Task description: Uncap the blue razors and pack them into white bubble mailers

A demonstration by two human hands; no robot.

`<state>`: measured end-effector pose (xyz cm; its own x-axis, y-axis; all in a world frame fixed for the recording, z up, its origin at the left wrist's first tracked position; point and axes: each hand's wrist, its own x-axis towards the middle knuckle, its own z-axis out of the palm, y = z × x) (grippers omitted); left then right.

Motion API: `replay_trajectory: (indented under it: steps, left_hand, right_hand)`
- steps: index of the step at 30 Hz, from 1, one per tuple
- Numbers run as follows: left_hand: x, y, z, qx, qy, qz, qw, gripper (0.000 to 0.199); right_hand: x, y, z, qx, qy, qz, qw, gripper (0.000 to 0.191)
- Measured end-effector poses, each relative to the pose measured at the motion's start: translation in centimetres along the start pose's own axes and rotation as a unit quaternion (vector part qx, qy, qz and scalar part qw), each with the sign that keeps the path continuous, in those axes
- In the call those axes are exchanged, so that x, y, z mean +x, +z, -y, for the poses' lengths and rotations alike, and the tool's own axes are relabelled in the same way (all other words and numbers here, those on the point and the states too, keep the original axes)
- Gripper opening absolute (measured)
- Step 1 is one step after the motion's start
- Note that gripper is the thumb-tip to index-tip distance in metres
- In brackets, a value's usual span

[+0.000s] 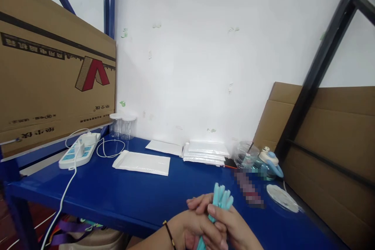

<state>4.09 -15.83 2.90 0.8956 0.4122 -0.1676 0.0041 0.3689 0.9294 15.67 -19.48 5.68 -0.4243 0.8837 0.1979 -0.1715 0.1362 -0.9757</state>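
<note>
A bundle of light turquoise strips (222,197) stands upright between my two hands near the front edge of the blue table (131,199), low in the view. My left hand (199,224), with a dark bracelet at its wrist, is wrapped round the lower part of the bundle. From the right, my right hand (231,222) grips the same bundle, its thumb across the strips just below their looped tops. The fingers of both hands overlap, and the bottom of the bundle shows below them.
White padded envelopes (142,163) and a stack of them (205,154) lie toward the wall. A power strip (79,152) and clear jars (128,128) are at left. A clear tub (246,154), a blue bottle (269,164) and a white disc (282,198) sit at right.
</note>
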Motion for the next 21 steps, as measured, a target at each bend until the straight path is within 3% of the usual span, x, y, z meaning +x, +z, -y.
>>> replay_trajectory:
  steps: [3, 5, 6, 8, 10, 12, 14, 17, 21]
  left_hand:
    - [-0.9, -0.4, 0.1, 0.051, -0.029, 0.067, 0.996, 0.03]
    - [-1.8, -1.0, -0.2, 0.224, 0.014, 0.034, 0.974, 0.034]
    - [-2.3, -1.3, -0.3, 0.35, 0.034, -0.003, 0.936, 0.046]
    - [-3.0, -1.5, -0.7, 0.575, 0.057, -0.131, 0.806, 0.075]
    - [-3.1, -1.4, -0.9, 0.685, 0.052, -0.245, 0.684, 0.088]
    - [-2.7, -1.3, -1.0, 0.72, 0.045, -0.309, 0.62, 0.083]
    - [-2.1, -1.4, -1.2, 0.727, 0.041, -0.345, 0.592, 0.064]
    - [-1.5, -2.3, -1.1, 0.727, 0.03, -0.372, 0.576, 0.048]
    - [-1.5, -3.6, -0.4, 0.716, 0.0, -0.4, 0.572, 0.047]
  right_hand:
    - [-0.8, 0.8, -0.3, 0.031, 0.004, -0.116, 0.993, 0.027]
    - [-1.3, 0.4, 0.4, 0.073, -0.033, -0.186, 0.979, 0.034]
    - [-1.6, 0.0, 0.9, 0.091, -0.062, -0.215, 0.97, 0.037]
    - [-2.2, -0.7, 1.8, 0.07, -0.106, -0.272, 0.954, 0.038]
    - [-2.5, -0.6, 2.0, -0.072, -0.111, -0.325, 0.937, 0.031]
    - [-2.5, 0.5, 1.0, -0.266, -0.121, -0.331, 0.897, 0.021]
    - [-2.1, 2.4, -1.0, -0.402, -0.17, -0.27, 0.858, 0.016]
    - [-1.5, 4.8, -4.1, -0.5, -0.173, -0.267, 0.806, 0.031]
    - [-1.1, 5.4, -5.2, -0.513, -0.165, -0.227, 0.811, 0.027]
